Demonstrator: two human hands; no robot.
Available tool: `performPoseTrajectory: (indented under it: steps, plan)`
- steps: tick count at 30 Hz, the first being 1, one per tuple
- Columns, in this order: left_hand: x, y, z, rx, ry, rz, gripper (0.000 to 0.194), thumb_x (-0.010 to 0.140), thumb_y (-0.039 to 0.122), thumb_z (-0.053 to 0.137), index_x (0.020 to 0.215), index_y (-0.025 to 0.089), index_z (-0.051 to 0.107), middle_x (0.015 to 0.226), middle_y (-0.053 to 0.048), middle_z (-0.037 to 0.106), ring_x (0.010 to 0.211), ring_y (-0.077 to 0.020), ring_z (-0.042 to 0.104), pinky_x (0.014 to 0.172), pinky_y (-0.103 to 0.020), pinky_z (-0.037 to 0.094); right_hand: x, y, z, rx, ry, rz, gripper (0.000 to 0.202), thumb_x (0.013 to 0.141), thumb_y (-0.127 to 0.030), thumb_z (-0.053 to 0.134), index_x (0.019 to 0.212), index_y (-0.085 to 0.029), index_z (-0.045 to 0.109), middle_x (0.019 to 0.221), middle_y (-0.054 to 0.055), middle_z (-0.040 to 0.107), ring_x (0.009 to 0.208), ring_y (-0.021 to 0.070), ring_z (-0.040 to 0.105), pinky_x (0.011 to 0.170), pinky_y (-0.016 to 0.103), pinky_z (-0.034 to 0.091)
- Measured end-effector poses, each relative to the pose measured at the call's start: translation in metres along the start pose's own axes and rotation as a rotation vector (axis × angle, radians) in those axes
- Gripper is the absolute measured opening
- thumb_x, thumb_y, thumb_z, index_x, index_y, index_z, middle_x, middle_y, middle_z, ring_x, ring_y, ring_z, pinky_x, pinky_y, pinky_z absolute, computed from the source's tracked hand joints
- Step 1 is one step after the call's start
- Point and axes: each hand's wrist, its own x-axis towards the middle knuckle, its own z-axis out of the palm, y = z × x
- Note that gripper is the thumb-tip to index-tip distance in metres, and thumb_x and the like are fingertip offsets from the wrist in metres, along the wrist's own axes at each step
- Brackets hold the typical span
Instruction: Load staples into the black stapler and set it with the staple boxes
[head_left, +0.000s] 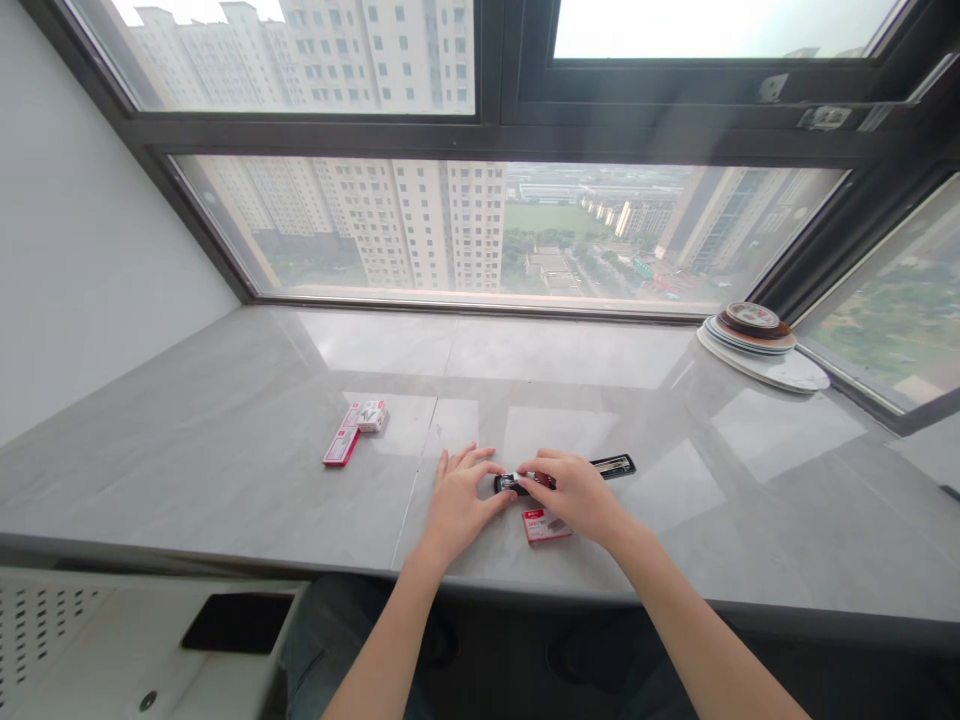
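Note:
A black stapler [615, 466] lies opened out flat on the grey stone counter, its middle covered by my right hand. My left hand [459, 505] steadies the stapler's left end between thumb and index finger, with the other fingers spread. Above that end, my right hand [574, 492] is closed in a pinch at the metal part; a small pale, silvery bit shows at its fingertips, too small to name. Just below the right hand sits a small red and white box [546, 527], partly covered by that hand.
To the left, a long red and white box [342, 447] touches a smaller white and pink box [371, 415]. Stacked plates or round lids [757, 340] stand at the back right by the window. A dark phone-like slab [238, 622] rests on a white surface below the counter edge.

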Motion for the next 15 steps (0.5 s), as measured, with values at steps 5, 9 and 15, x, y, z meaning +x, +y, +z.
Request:
performPoseTrajectory:
  steps: [5, 9, 15]
  plan:
    - [0.003, 0.0, -0.002, 0.016, -0.002, 0.002, 0.021, 0.088, 0.045, 0.077, 0.106, 0.035, 0.072, 0.145, 0.004, 0.061, 0.149, -0.0268, 0.04, 0.13, -0.054, 0.012, -0.001, -0.002, 0.002, -0.028, -0.012, 0.0, 0.021, 0.103, -0.034, 0.06, 0.106, -0.029, 0.08, 0.083, 0.0, 0.064, 0.07, 0.015, 0.059, 0.071, 0.027, 0.042]
    - [0.003, 0.0, -0.001, 0.021, 0.005, 0.001, 0.02, 0.088, 0.044, 0.077, 0.105, 0.035, 0.072, 0.145, 0.004, 0.061, 0.149, -0.027, 0.04, 0.13, -0.054, 0.013, -0.004, -0.002, -0.001, -0.071, -0.022, 0.001, 0.021, 0.101, -0.035, 0.062, 0.113, -0.03, 0.078, 0.082, -0.001, 0.066, 0.072, 0.0162, 0.06, 0.07, 0.028, 0.04]
    - [0.003, 0.0, -0.001, 0.017, 0.013, 0.001, 0.022, 0.087, 0.046, 0.078, 0.104, 0.034, 0.071, 0.144, 0.003, 0.061, 0.15, -0.0275, 0.04, 0.129, -0.055, 0.015, -0.009, -0.007, -0.014, -0.112, 0.006, 0.124, 0.024, 0.099, -0.041, 0.062, 0.088, -0.024, 0.075, 0.072, 0.0, 0.067, 0.067, 0.0172, 0.058, 0.061, 0.029, 0.033]
